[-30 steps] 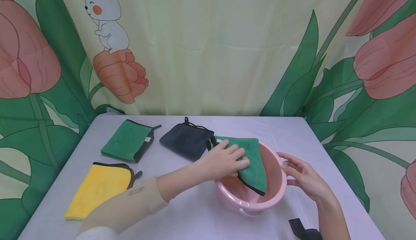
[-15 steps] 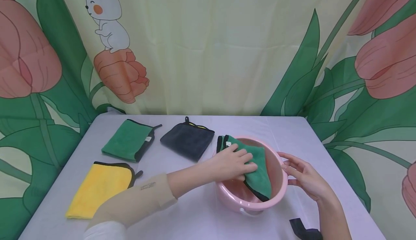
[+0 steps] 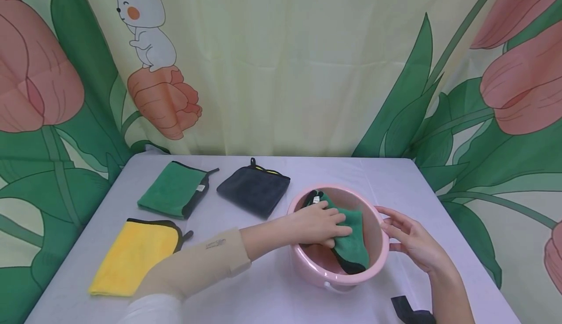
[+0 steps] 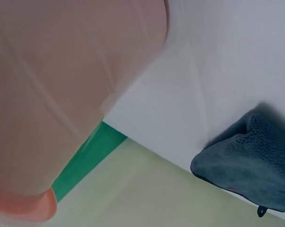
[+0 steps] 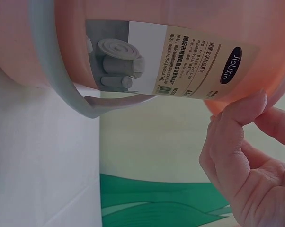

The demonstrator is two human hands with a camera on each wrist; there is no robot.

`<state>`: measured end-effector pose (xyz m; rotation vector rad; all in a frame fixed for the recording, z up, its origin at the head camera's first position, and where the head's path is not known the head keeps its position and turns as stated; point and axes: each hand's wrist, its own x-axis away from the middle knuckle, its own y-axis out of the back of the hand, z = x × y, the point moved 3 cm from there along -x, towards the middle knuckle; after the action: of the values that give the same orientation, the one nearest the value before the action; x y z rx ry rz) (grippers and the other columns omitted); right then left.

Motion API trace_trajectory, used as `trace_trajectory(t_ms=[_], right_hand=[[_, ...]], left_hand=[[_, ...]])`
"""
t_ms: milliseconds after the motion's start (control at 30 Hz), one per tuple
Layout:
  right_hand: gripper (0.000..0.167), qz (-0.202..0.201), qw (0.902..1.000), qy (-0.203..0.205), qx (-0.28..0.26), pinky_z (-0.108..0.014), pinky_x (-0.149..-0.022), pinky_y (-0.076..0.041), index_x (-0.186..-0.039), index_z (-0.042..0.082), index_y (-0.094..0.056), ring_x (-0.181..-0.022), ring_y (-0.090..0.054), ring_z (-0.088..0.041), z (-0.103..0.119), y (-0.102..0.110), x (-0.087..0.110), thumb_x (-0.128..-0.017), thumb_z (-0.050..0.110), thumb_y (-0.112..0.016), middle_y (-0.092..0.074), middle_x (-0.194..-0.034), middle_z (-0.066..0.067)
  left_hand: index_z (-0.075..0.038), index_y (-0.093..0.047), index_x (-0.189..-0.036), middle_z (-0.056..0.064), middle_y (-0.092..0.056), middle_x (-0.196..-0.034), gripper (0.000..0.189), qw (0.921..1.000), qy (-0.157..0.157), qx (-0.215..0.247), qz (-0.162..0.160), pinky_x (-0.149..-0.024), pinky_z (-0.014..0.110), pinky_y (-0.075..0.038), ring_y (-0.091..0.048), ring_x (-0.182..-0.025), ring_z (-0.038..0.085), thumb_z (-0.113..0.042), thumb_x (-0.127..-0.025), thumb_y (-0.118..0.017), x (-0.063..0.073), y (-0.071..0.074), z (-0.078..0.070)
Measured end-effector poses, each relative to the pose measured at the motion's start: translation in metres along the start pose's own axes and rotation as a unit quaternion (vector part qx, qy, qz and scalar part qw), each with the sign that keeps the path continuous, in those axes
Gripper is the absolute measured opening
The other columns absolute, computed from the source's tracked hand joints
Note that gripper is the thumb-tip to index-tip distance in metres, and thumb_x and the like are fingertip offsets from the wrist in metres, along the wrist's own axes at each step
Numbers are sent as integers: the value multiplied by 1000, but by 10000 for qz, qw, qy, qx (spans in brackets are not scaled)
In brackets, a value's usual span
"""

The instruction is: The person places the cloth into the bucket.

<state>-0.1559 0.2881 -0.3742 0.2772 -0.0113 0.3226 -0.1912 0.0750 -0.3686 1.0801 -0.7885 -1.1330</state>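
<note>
The left hand (image 3: pixel 319 222) grips the green cloth (image 3: pixel 352 243) inside the bucket (image 3: pixel 306 269), the right hand (image 3: pixel 411 238) pinching its rim (image 3: pixel 384 248) toward the table's (image 3: pixel 254 290) right edge.

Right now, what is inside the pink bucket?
Inside the pink bucket I see a green cloth with black edging, and the left hand on it. Part of the inner wall is visible. Anything beneath the cloth and hand is covered and cannot be seen.

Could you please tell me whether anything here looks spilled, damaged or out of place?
Nothing stands out: the pink bucket is upright, the yellow cloth, dark cloth and green cloth on the table lie folded, and no spill or damage shows.
</note>
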Motion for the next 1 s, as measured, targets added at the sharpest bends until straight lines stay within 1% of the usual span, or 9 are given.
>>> trace_trajectory(t_ms=[133,233,300,400,500,700,867,1000], right_hand=[[42,43,10000,23,-76,-35,-69,-54,-136,5,-37,-83,-63,-14,-1,0,0,-95,9,-45,-60,-95,0],[41,39,9999,11,-95,-35,-69,-54,-135,6,-38,-83,-63,-14,-2,0,0,-95,9,-45,-60,-95,0],[41,17,10000,-7,-72,-35,-69,-54,-135,6,-38,-83,-63,-14,-2,0,0,-95,9,-45,-60,-95,0],[42,-40,10000,-59,-18,-35,-69,-54,-135,5,-37,-83,-63,-14,-1,0,0,-95,10,-45,-60,-94,1],[43,-69,9999,-93,24,-35,-69,-54,-136,4,-36,-83,-62,-14,-2,0,-1,-95,11,-46,-60,-94,1],[42,-67,9999,-95,39,-35,-68,-54,-136,4,-36,-82,-62,-14,-2,0,-1,-95,11,-45,-60,-94,0],[41,-28,10000,-51,-35,-35,-68,-54,-135,6,-37,-84,-61,-11,-2,0,0,-95,10,-45,-60,-94,1],[41,4,10000,-6,-97,-35,-68,-54,-135,7,-38,-83,-62,-12,-4,0,-1,-95,10,-45,-60,-94,1]], left_hand=[[-30,-47,-124,-8,-51,-107,33,9993,-31,33,363,-77,23,-35,-47,-95,7,-38,-92,-46,-5,-6,-1],[-32,-43,-127,-8,-49,-112,35,9978,-63,-87,650,-80,23,-35,-46,-100,7,-40,-93,-44,-8,-9,-2],[-33,-42,-127,-8,-49,-114,35,9967,-89,-203,787,-81,23,-36,-46,-101,7,-41,-93,-44,-9,-10,-2],[-35,-42,-129,-9,-49,-116,36,9951,-111,-368,912,-80,22,-36,-45,-102,7,-42,-93,-44,-10,-11,-3],[-37,-41,-131,-10,-49,-120,38,9935,-87,-429,1049,-81,22,-37,-45,-105,7,-42,-93,-44,-9,-12,-4],[-41,-39,-133,-11,-48,-122,41,9888,43,-477,1416,-84,22,-37,-45,-105,6,-44,-93,-44,-11,-15,-5],[-46,-36,-134,-14,-47,-124,44,9827,173,-507,1775,-87,24,-36,-45,-105,5,-46,-91,-46,-13,-18,-6],[-46,-34,-135,-15,-45,-127,48,9797,212,-524,1922,-88,23,-34,-44,-108,4,-50,-89,-48,-13,-18,-7]])
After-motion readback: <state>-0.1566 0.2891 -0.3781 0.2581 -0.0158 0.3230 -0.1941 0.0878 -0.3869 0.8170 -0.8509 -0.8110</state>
